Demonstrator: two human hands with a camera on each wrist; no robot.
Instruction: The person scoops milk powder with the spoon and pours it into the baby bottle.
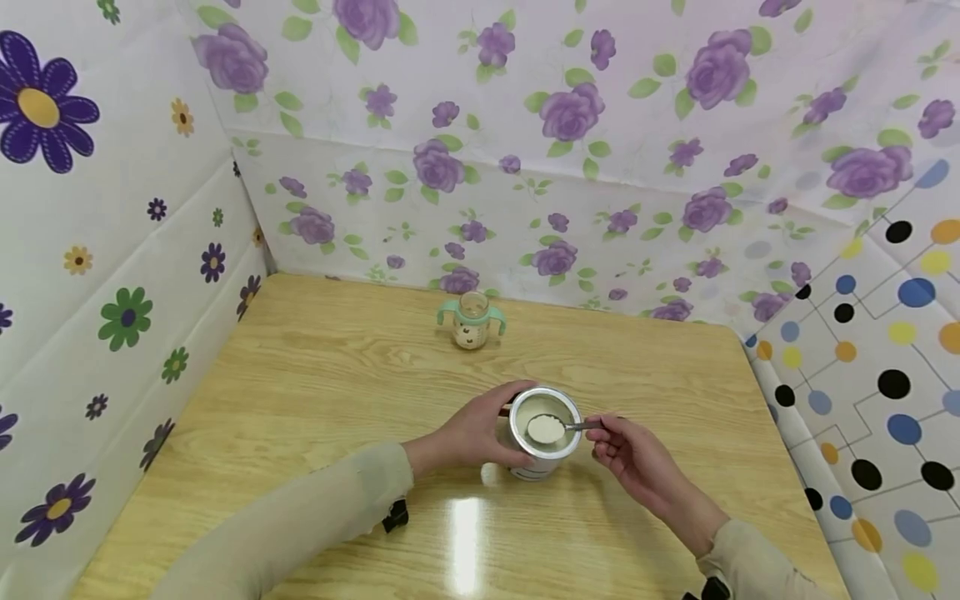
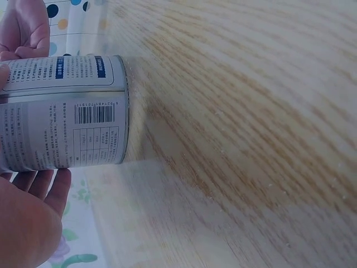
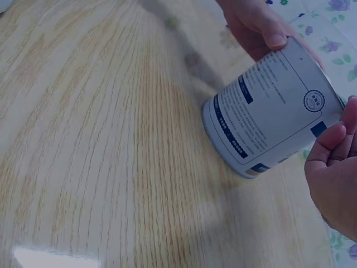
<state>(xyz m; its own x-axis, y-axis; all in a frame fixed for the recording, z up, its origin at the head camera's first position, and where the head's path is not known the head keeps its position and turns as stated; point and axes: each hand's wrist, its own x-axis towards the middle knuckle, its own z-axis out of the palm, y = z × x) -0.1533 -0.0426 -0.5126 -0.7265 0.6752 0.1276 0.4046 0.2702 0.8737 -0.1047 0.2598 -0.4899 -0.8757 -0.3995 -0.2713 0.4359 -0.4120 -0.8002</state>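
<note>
One heaped spoon [image 1: 574, 427], head view only, between pinched right fingers [image 1: 615, 427], left fingers [image 2: 57, 192] around can [image 2: 61, 131].

– operator, how many of your own parts show?
– you show 1 left hand [image 1: 476, 432], 1 right hand [image 1: 647, 468] and 2 sleeves [image 1: 315, 504].
– and what else do you have, counted?
– you have 1 can [image 1: 536, 472], 1 spoon [image 1: 585, 426] and 1 bottle [image 1: 471, 335], with 2 handles [image 1: 446, 309] on that bottle.
– around you?
– 1 table [image 1: 337, 358] before you, 3 patterned wall coverings [image 1: 502, 125] about you.
</note>
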